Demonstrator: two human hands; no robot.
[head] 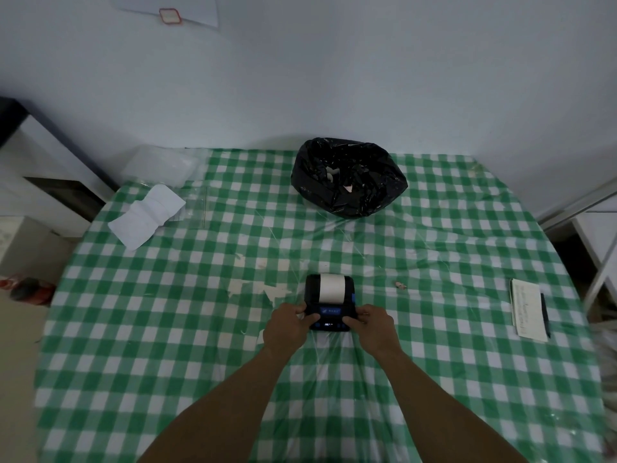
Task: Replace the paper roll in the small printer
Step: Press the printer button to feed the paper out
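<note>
A small black printer (330,312) with a lit blue display sits near the middle of the green-and-white checked table (200,329). A white paper roll (332,288) shows in its far half. My left hand (287,327) grips the printer's near left side. My right hand (375,324) grips its near right side. Both hands touch the body, fingers curled on its edges.
A black plastic bag (349,177) stands at the back. A strip of white labels (147,213) and clear plastic bags (160,167) lie back left. A notepad (529,307) with a black pen (545,314) lies at right. A small scrap (400,285) sits right of the printer.
</note>
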